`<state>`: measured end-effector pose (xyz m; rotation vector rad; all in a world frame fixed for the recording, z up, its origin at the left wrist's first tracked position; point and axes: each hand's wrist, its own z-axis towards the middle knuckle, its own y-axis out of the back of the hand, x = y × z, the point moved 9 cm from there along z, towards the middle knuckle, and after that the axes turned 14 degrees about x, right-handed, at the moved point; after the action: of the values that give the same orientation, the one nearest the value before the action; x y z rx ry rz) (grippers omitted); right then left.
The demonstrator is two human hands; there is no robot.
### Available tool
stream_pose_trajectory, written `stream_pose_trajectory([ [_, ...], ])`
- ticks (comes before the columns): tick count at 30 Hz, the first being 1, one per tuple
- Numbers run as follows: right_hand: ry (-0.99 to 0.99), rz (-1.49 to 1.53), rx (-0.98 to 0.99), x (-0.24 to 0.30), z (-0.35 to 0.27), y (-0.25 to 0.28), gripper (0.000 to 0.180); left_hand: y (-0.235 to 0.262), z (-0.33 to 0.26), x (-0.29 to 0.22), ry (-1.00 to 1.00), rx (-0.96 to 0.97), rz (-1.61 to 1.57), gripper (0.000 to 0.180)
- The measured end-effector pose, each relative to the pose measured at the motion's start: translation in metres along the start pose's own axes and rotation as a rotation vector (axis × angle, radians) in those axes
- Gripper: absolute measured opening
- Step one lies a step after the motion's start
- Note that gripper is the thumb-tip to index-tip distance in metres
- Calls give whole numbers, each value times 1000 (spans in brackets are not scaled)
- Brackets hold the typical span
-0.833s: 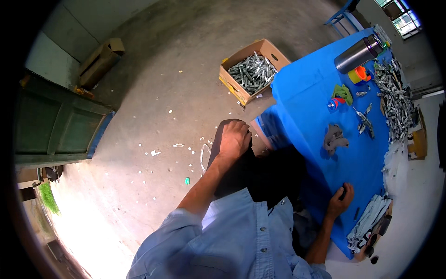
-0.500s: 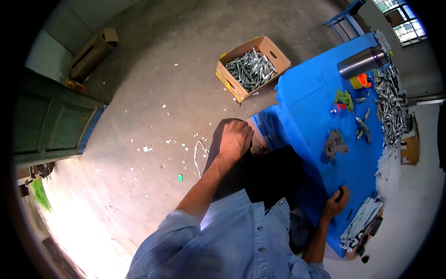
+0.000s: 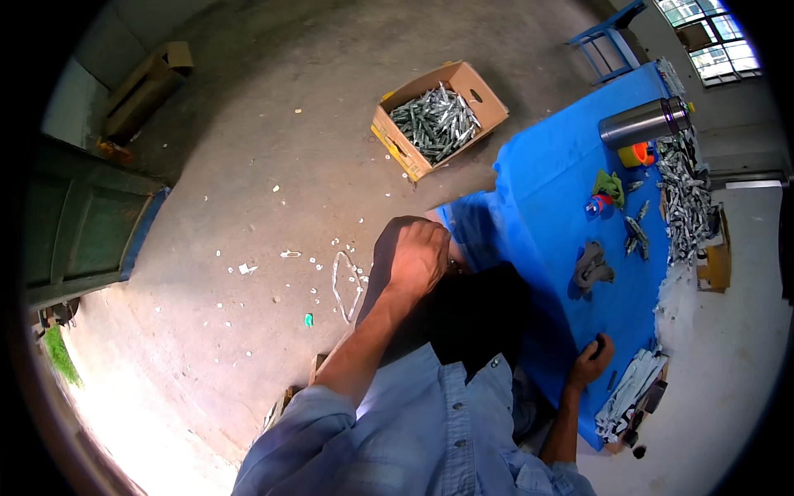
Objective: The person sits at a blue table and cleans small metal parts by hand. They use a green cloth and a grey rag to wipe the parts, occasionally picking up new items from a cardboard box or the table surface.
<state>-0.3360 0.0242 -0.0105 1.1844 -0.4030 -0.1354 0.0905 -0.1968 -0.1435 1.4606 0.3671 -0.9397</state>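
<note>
Here our right hand (image 3: pixel 589 362) sits low on the right of the frame, on the edge of the blue table (image 3: pixel 546 190), curled tight around a small dark thing (image 3: pixel 597 344); we cannot tell what it is. Our left hand (image 3: pixel 418 256) is in the middle of the frame, closed in a fist on our knee, and we cannot see if anything is inside it. Just below the right hand lies a bunch of silvery metal pieces (image 3: pixel 627 395). Higher up the table are a grey rag (image 3: pixel 590 266), a long heap of metal bits (image 3: pixel 685 198) and a steel flask (image 3: pixel 645 122). A cardboard box (image 3: pixel 437 117) full of metal bits stands on the floor, near the top middle. We think it best to hold the small thing firmly over the table, so it cannot drop to the floor.
</note>
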Motion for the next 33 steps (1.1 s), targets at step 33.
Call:
stream_pose_trajectory([
  [33, -124, 52, -79, 20, 8, 29, 19, 7, -1, 11, 240, -32, -216, 16],
])
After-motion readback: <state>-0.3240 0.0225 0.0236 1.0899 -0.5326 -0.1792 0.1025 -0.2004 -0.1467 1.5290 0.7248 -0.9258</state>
